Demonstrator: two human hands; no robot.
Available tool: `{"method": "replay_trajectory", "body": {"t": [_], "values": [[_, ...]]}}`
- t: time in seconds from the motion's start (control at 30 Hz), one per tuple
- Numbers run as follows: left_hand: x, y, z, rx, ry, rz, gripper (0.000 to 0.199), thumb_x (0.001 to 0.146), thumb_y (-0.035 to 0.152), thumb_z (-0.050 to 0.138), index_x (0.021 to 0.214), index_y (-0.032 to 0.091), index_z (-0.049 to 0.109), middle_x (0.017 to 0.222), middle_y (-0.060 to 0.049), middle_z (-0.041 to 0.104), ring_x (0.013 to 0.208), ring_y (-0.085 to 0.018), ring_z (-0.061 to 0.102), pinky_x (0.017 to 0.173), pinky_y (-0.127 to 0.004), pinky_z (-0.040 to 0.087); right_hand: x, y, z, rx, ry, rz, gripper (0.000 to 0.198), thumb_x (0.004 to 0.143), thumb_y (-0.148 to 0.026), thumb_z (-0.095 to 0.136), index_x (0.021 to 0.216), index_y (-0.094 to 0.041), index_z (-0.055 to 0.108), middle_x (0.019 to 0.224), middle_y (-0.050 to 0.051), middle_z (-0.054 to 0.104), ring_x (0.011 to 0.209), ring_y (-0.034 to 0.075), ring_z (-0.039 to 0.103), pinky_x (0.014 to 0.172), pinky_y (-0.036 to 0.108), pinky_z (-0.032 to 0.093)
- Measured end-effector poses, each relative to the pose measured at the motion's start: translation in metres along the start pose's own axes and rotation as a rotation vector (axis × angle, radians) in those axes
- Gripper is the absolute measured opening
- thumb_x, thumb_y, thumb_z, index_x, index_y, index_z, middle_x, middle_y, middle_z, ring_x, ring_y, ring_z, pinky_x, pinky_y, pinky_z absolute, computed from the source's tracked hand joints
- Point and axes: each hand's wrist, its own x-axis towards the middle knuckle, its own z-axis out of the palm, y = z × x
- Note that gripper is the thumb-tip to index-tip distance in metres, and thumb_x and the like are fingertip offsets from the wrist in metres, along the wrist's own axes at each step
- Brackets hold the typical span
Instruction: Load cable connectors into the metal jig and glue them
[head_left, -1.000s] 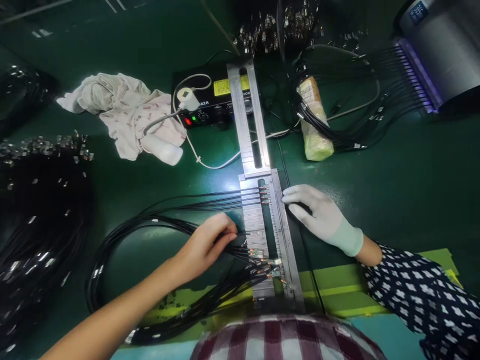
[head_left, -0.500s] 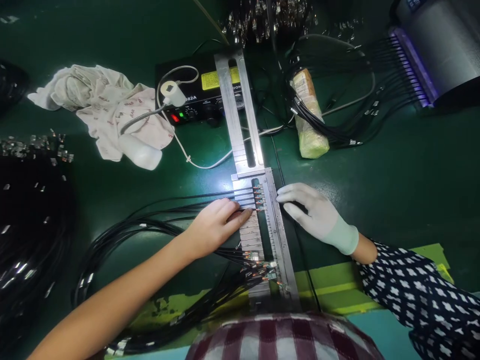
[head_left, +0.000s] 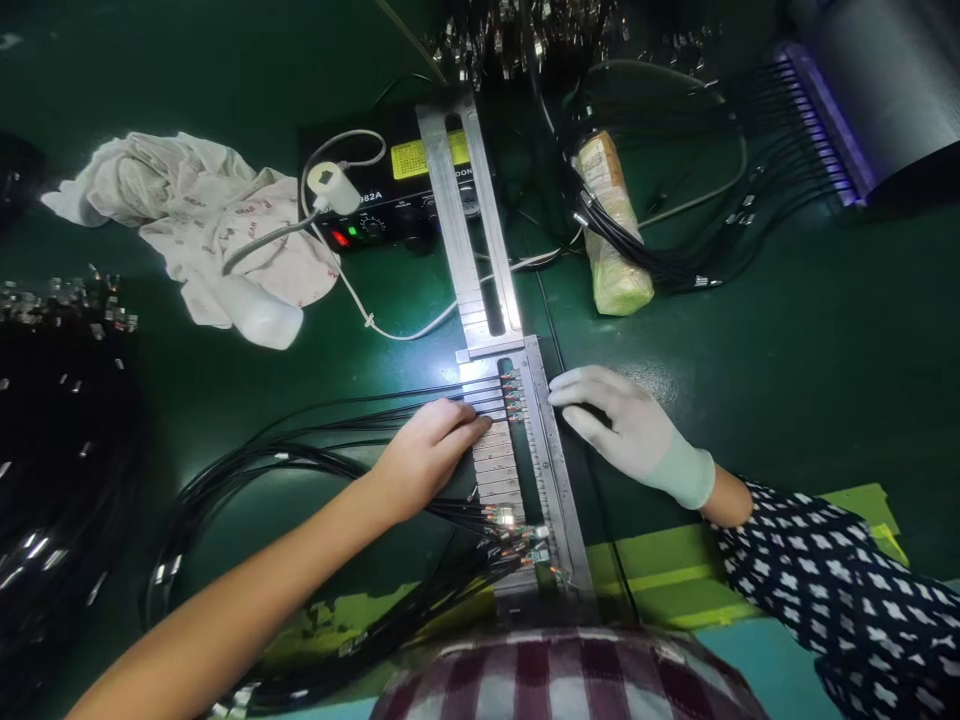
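Observation:
My bare left hand [head_left: 431, 445] lies over the left side of a slotted metal fixture [head_left: 499, 465], its thumb and fingers closed on a black cable [head_left: 491, 417]. That cable's end reaches the fixture's long slot. Above it, several cables lie side by side in the grooves, their small metal-and-green connectors [head_left: 512, 385] in the slot. My right hand [head_left: 630, 425] wears a white glove with a pale green cuff. Its fingertips touch or nearly touch the fixture's right rail [head_left: 551, 450], with the thumb apart. Between that thumb and the fingers nothing shows.
More cable ends [head_left: 517, 535] lie bunched on the fixture's near part. Behind stand a black control box [head_left: 405, 215], a white cloth [head_left: 232, 230] and a wrapped roll [head_left: 615, 230]. A dark cable pile [head_left: 60, 450] is at left; a grey cylinder [head_left: 900, 100] at far right.
The view has shifted slightly, so most things sit a little further left. My left thumb has drawn back very slightly from the slot; my right hand stays at the rail.

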Motion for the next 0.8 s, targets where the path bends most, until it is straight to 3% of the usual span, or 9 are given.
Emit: {"method": "replay_trajectory", "body": {"t": [0.17,0.47,0.53,0.7,0.8], "values": [[-0.013,0.007,0.002,0.115,-0.037,-0.115,0.037,0.096,0.008,0.044,0.129,0.017,0.058,0.089,-0.007,0.057,0.079,-0.017,0.049,0.067,-0.03,0.04,0.002,0.001,0.001,0.003,0.003,-0.003,0.018,0.098,-0.019,0.053,0.108,-0.025,0.067,0.116,0.002,0.068,0.108,0.021,0.063,0.098,0.04,0.053],[-0.024,0.026,-0.021,-0.261,-0.2,-0.26,0.031,0.098,0.016,0.048,0.129,0.017,0.051,0.101,-0.006,0.062,0.091,-0.017,0.053,0.081,-0.031,0.041,-0.019,-0.002,0.004,-0.033,-0.019,0.006,0.019,0.1,-0.023,0.052,0.113,-0.026,0.066,0.124,0.003,0.064,0.116,0.023,0.06,0.103,0.045,0.049],[-0.02,0.032,-0.021,-0.244,-0.181,-0.218,0.032,0.098,0.015,0.047,0.13,0.016,0.05,0.108,-0.008,0.061,0.095,-0.018,0.053,0.083,-0.031,0.042,-0.021,-0.003,0.004,-0.035,-0.004,0.015,0.019,0.1,-0.022,0.053,0.113,-0.026,0.066,0.123,0.003,0.065,0.116,0.023,0.06,0.104,0.044,0.049],[0.005,0.027,0.003,0.196,-0.097,-0.004,0.042,0.098,0.012,0.04,0.139,0.014,0.049,0.106,-0.011,0.059,0.092,-0.022,0.049,0.079,-0.035,0.04,-0.015,-0.004,0.004,-0.017,0.004,0.034,0.019,0.099,-0.02,0.053,0.11,-0.026,0.067,0.119,0.003,0.066,0.113,0.022,0.061,0.101,0.041,0.05],[0.016,0.02,0.014,0.252,-0.102,0.031,0.039,0.098,0.015,0.042,0.136,0.012,0.053,0.102,-0.011,0.059,0.088,-0.022,0.049,0.076,-0.035,0.04,-0.014,-0.003,0.004,-0.008,0.005,0.019,0.019,0.099,-0.02,0.053,0.11,-0.026,0.067,0.118,0.003,0.066,0.112,0.022,0.062,0.101,0.041,0.05]]}}
